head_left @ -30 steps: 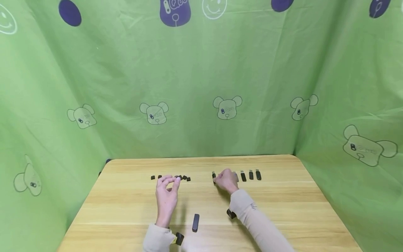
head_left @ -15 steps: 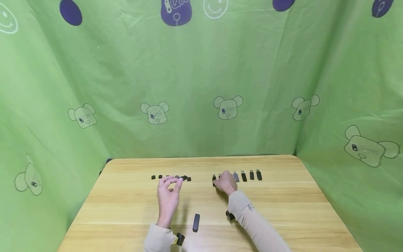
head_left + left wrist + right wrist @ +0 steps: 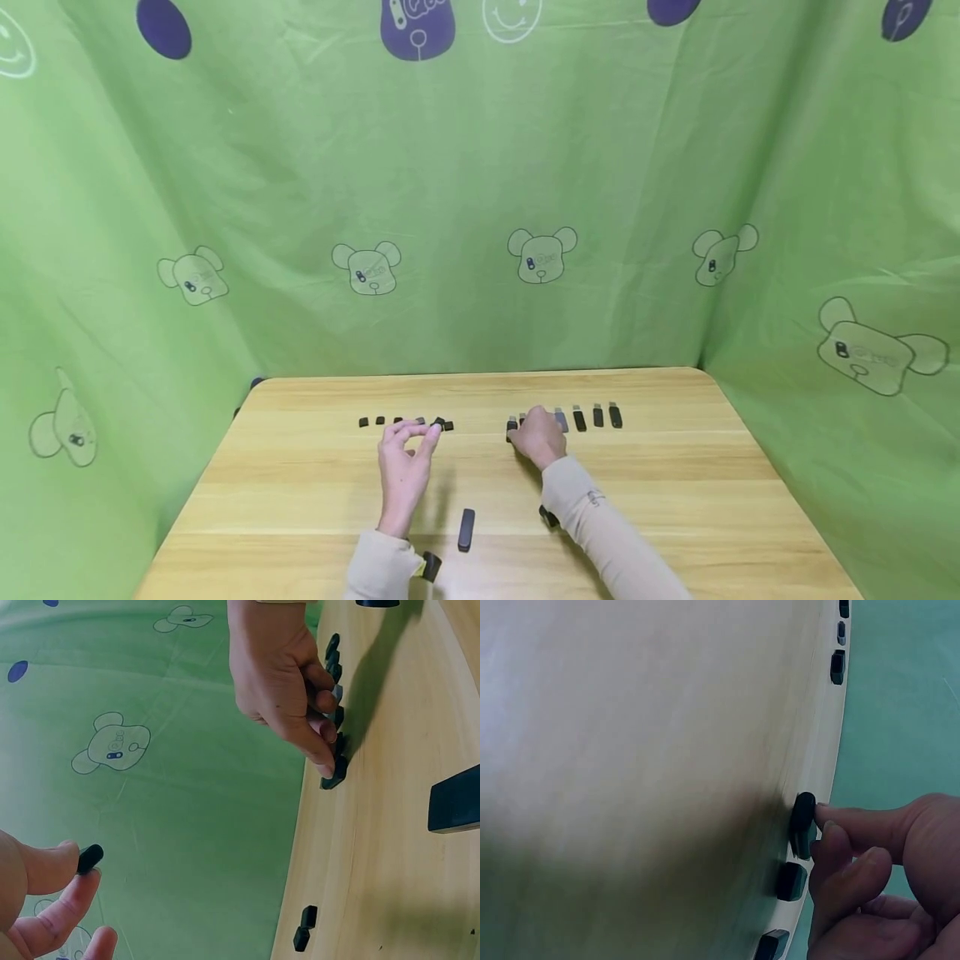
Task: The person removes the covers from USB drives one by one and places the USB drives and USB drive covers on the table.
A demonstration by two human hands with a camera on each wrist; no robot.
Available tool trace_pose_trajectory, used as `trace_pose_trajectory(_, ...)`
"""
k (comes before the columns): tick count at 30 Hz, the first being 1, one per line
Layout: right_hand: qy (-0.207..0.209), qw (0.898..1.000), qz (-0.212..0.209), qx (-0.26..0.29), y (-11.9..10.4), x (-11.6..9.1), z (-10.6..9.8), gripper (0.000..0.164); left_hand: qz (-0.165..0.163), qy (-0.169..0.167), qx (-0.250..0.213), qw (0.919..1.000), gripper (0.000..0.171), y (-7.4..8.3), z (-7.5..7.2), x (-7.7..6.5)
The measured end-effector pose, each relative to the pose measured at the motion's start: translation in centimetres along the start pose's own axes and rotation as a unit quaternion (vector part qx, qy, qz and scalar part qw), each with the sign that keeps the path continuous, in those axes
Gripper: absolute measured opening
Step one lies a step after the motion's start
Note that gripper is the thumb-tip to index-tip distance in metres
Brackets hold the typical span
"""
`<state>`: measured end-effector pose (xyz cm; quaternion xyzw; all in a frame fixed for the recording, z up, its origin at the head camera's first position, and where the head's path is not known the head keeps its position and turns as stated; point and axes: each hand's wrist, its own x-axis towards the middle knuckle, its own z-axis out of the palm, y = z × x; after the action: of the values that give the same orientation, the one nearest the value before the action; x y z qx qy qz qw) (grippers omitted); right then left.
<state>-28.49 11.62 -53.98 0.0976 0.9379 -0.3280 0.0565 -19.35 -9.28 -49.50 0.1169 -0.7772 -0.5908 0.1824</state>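
My left hand is raised over the table's left half and pinches a small black cap between thumb and finger. At the left end of a row of USB sticks lies a dark stick with its metal plug facing the far edge. My right hand grips this end stick with its fingertips, right at the tabletop, as the right wrist view shows. The rest of that row, including a grey stick and a black stick, extends to the right, partly hidden by the hand.
Several small black caps form a line at the far left of the wooden table. A dark, longish stick lies nearer, between the forearms. A green printed curtain encloses the back and sides.
The end stick has shifted slightly toward me under the right fingertips and now points straighter ahead. My left hand has drifted a little right, still pinching the cap.
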Motion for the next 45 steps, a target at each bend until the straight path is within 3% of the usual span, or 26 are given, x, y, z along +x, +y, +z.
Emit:
trace_pose_trajectory(13,0.042,0.998,-0.048,-0.015,0.4,0.4,-0.1,0.052,-0.001,-0.007,0.011,0.9999,0.019,-0.2,0.2,0.2)
trace_pose_trajectory(25,0.035,0.998,-0.047,0.033,0.7,0.4,-0.7,0.055,0.018,-0.010,0.041,0.9990,0.018,-0.6,1.2,1.1)
trace_pose_trajectory(36,0.077,0.992,-0.084,0.062,0.6,-1.7,-2.7,0.045,0.035,-0.027,0.114,0.9926,0.016,-1.8,3.8,3.6)
trace_pose_trajectory(45,0.095,0.983,-0.131,0.086,-0.7,-4.8,-5.2,0.037,0.002,-0.033,0.183,0.9826,0.013,-3.1,5.8,5.3)
